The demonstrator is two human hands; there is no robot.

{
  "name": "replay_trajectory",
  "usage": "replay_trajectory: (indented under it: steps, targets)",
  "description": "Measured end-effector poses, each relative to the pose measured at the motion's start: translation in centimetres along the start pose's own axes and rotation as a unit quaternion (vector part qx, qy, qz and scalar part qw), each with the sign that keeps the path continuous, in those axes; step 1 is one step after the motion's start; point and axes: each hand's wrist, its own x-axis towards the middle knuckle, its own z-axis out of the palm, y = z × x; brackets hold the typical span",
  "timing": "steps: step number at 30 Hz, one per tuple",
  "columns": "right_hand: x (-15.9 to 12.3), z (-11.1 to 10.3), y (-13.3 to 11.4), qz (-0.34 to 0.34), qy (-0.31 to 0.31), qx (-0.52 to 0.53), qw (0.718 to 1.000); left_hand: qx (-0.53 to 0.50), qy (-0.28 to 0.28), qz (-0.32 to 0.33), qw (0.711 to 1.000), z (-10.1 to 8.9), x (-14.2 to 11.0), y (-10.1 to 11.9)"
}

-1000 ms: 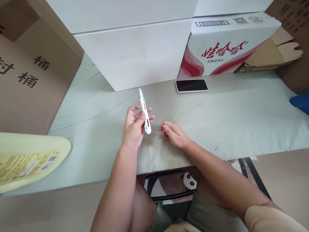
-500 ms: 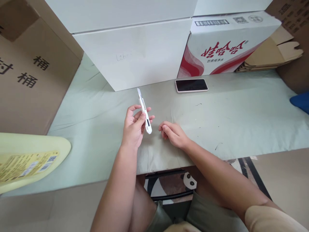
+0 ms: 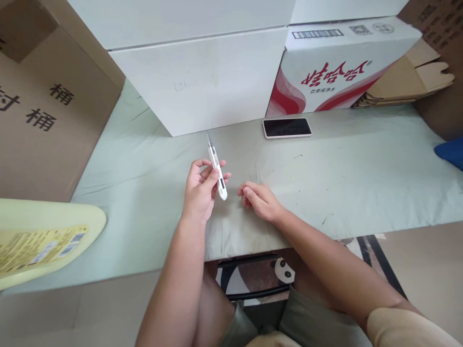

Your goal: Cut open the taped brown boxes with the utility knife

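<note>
A white utility knife (image 3: 220, 180) is held in my left hand (image 3: 200, 189), between thumb and fingers. Its blade is out and points up and away from me, toward the lower edge of the white box. The knife is tilted, with its butt end nearer to me. To its right, my right hand (image 3: 260, 200) rests on the green cloth (image 3: 307, 193) with its fingers loosely curled closed. Nothing shows in that hand, and it stays apart from the knife.
Behind my hands stands a white box (image 3: 202, 82), with a red-and-white water carton (image 3: 325, 72) beside it. A phone (image 3: 287, 128) lies in front of the carton. Brown cartons (image 3: 47, 106) and a yellow-green container (image 3: 54, 212) are at left. Folded cardboard (image 3: 401, 89) sits far right.
The utility knife has turned very slightly in my left hand, its blade tip shifting a little to the left. My right hand has stayed where it was.
</note>
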Motion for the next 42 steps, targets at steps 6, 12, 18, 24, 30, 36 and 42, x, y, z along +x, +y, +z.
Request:
replay_trajectory:
  steps: [6,12,18,24,30,36,42]
  targets:
    - [0.0,0.1,0.1,0.005,0.001,0.004,1.000,-0.007,0.011,0.045,0.999,-0.6,0.5,-0.7]
    - [0.0,0.1,0.0,0.001,0.003,0.004,1.000,-0.025,0.001,0.043,0.999,-0.4,0.4,-0.4]
    - [0.0,0.0,-0.1,-0.004,0.004,-0.002,1.000,-0.019,-0.006,0.010,1.000,0.2,-0.2,0.4]
    - [0.0,0.0,0.0,-0.004,0.002,-0.004,1.000,-0.009,0.007,0.005,1.000,0.5,-0.2,0.4]
    - [0.0,0.0,-0.2,-0.005,0.003,-0.002,1.000,-0.001,0.020,0.009,1.000,0.3,0.0,0.2]
    - [0.0,0.0,-0.2,-0.005,-0.001,-0.002,1.000,0.032,0.019,0.035,0.999,-0.1,0.2,-0.3]
    - [0.0,0.0,0.0,-0.004,-0.002,-0.007,1.000,0.047,0.024,0.056,0.997,-0.2,0.3,-0.6]
